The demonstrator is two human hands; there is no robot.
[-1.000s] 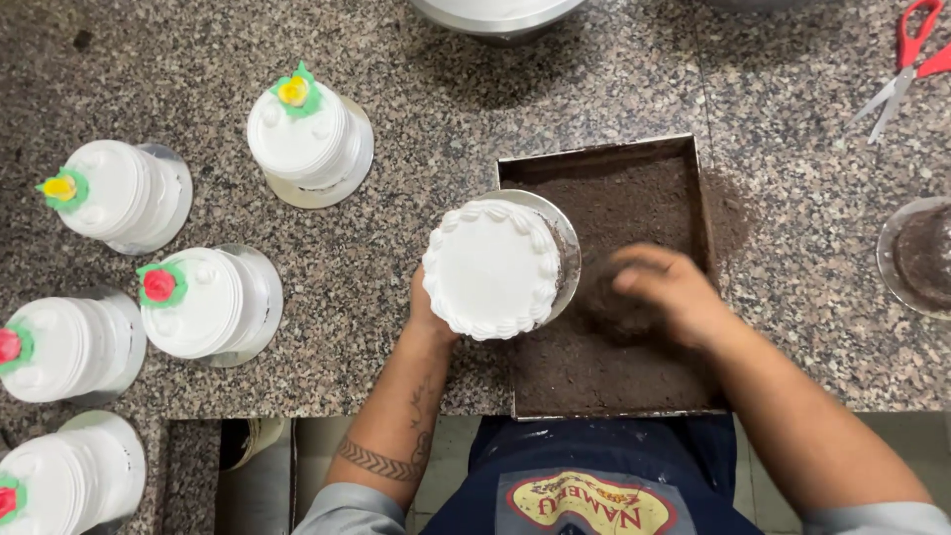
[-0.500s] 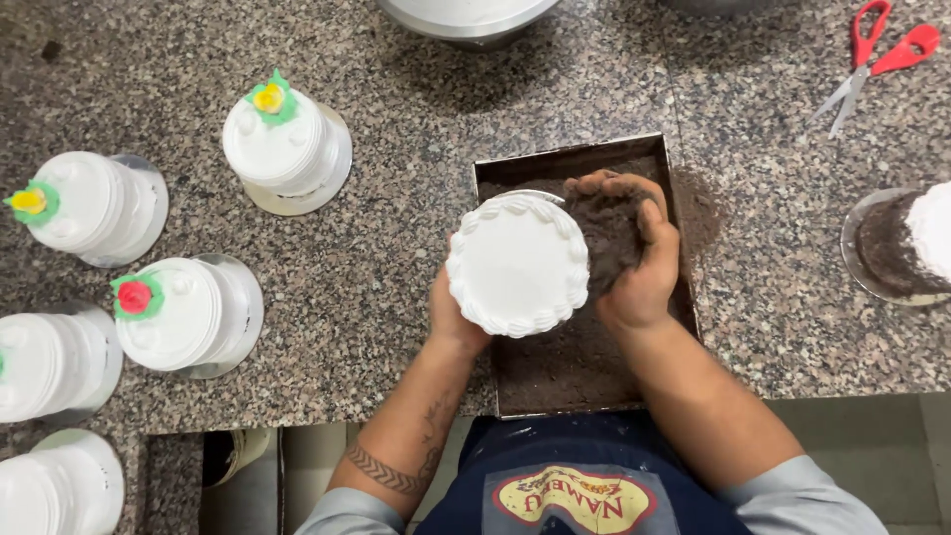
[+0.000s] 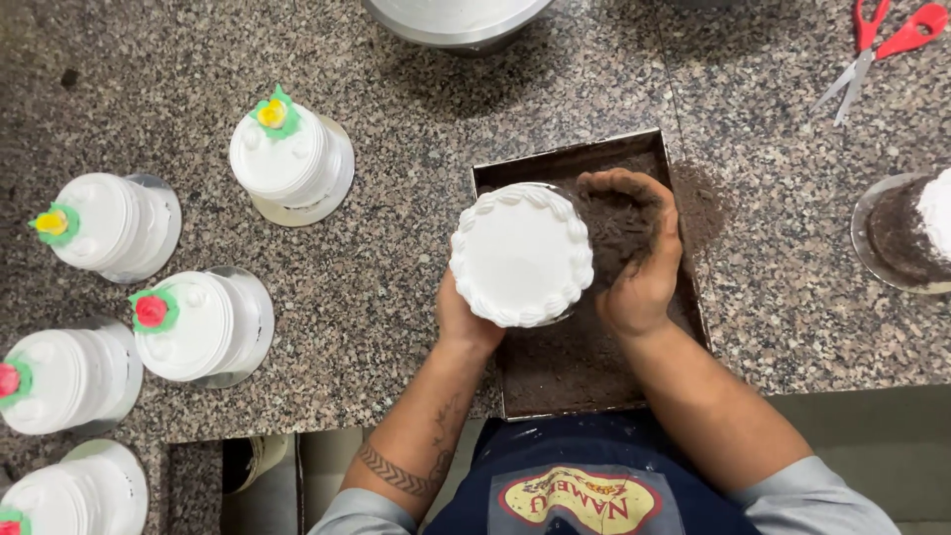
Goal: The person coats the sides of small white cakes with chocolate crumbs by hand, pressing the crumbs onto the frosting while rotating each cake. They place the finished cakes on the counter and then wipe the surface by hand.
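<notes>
Hands: both over the square tray at the near edge of the table.
Left hand (image 3: 464,319): closed round the lower side of a small white cake (image 3: 522,255), holding it tipped so its round piped top faces up at us.
Right hand (image 3: 639,263): cupped and curled, pressed against the cake's right side, with dark brown crumbs under the palm and fingers.
White cake: above the left half of the tray (image 3: 584,357), held off the crumbs.
Tray: dark metal, square, covered in brown crumbs; some crumbs spilled on the table (image 3: 416,248) past its right rim.
Left side of table: finished white cakes on clear round bases, one topped with a yellow flower (image 3: 272,112), one with a red flower (image 3: 151,310).
Far right corner: red-handled scissors (image 3: 877,45).
Right edge: a crumb-coated cake (image 3: 906,233) on a clear base.
Far edge: a metal bowl (image 3: 456,20), partly out of view.
</notes>
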